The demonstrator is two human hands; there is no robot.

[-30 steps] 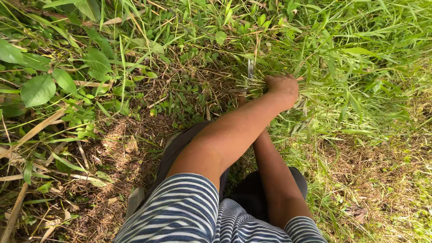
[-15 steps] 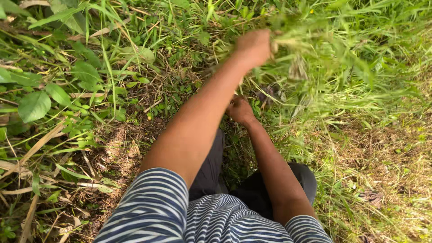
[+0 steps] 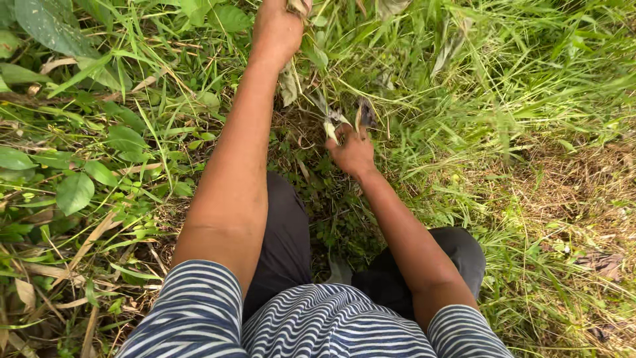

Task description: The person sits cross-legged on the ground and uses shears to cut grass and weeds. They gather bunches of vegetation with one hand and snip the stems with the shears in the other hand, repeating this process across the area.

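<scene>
My left hand [image 3: 278, 26] is stretched out to the top edge of the view, shut on a bunch of grass and limp leaves [image 3: 291, 83] that hangs below the fist. My right hand [image 3: 351, 151] is lower and nearer to me, closed around a small cutting tool. Its dark curved blade [image 3: 365, 114] and a pale cut stem end [image 3: 330, 127] stick out above the fingers. The blade sits at the foot of the held bunch, among dry stalks.
Tall green grass [image 3: 530, 73] fills the right and top. Broad-leaved weeds [image 3: 73, 192] grow on the left. Dry brown cut grass [image 3: 583, 192] lies at the right. My knees in dark trousers [image 3: 285, 245] are bent below my arms.
My left hand has moved farther up and away, pulling the grass bunch with it. My right hand has come out from under the left arm and now shows the tool near the stems' base.
</scene>
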